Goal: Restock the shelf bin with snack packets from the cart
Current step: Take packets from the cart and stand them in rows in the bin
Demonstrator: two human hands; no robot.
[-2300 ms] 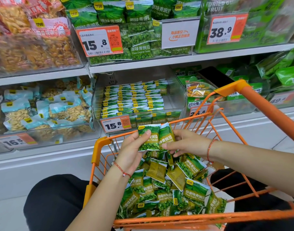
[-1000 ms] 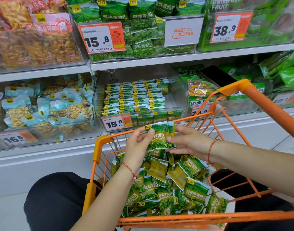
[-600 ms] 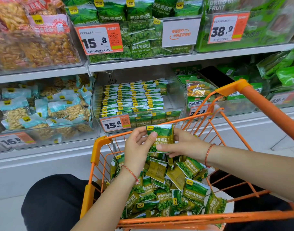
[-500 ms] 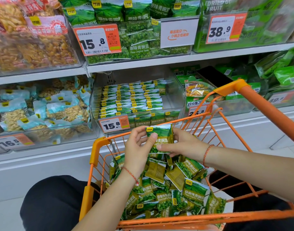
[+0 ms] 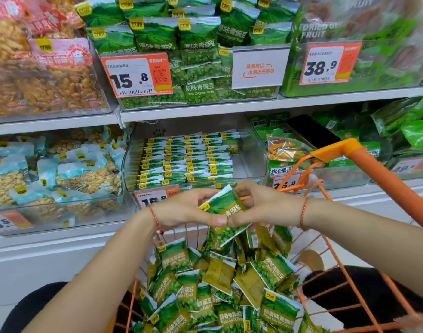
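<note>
Snack packets (image 5: 223, 213) sit pinched between both hands, left hand (image 5: 184, 210) and right hand (image 5: 265, 207) closed on opposite edges, above the cart (image 5: 373, 169); the shelf bin (image 5: 251, 162) lies straight ahead and slightly above, about equally near either hand
</note>
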